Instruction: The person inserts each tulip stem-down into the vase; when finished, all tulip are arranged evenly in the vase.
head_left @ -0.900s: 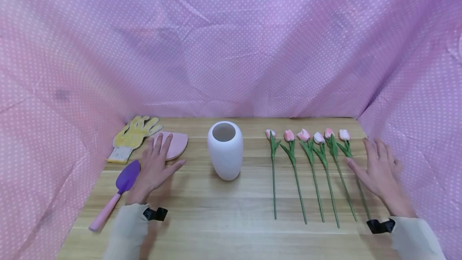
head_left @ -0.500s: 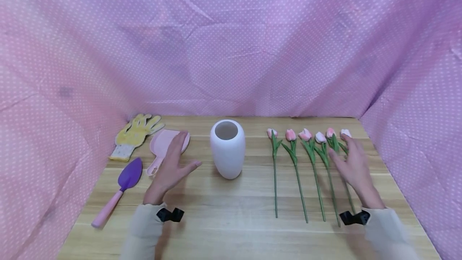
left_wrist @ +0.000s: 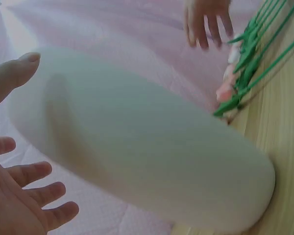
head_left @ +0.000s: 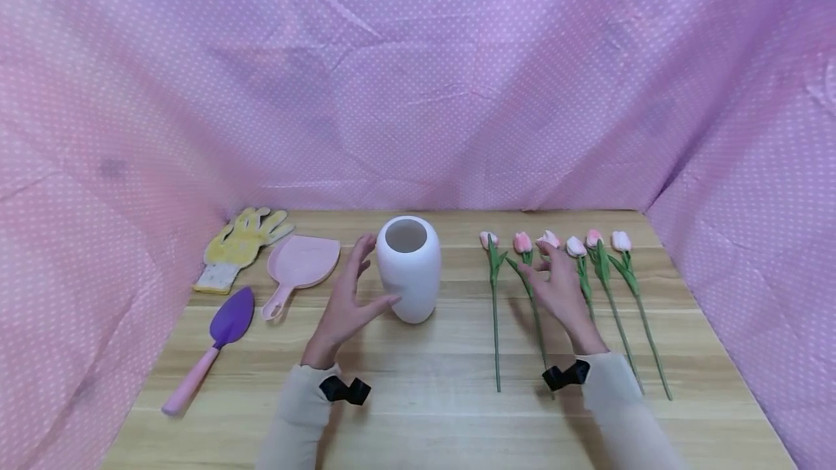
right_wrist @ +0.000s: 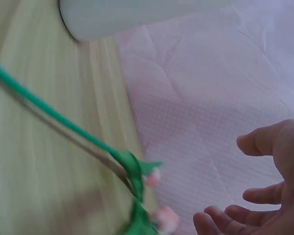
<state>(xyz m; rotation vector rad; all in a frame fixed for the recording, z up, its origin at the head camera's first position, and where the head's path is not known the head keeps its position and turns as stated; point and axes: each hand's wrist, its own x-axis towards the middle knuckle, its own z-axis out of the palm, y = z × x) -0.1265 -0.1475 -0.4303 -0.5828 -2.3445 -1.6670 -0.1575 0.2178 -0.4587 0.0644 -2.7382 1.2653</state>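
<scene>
A white vase [head_left: 410, 278] stands upright on the wooden table. My left hand [head_left: 346, 310] is at its left side, thumb and fingers spread around that side. In the left wrist view a gap shows between the fingers [left_wrist: 32, 174] and the vase [left_wrist: 147, 142]; whether the thumb touches it I cannot tell. Above the row of artificial tulips [head_left: 522, 244] hovers my right hand [head_left: 558, 292], fingers loosely bent and holding nothing. It covers part of the middle tulips. In the right wrist view one tulip stem [right_wrist: 54, 110] lies on the table, apart from the right hand [right_wrist: 264, 191].
On the left lie a yellow and white glove [head_left: 238, 249], a pink dustpan-shaped scoop [head_left: 303, 261] and a purple trowel [head_left: 231, 316] with a pink handle. Pink dotted cloth [head_left: 418, 93] hangs behind and beside the table [head_left: 418, 412].
My left hand has moved right, from over the pink scoop to the vase. My right hand has moved left, from beyond the rightmost tulip to above the middle ones. The vase and tulips stay put.
</scene>
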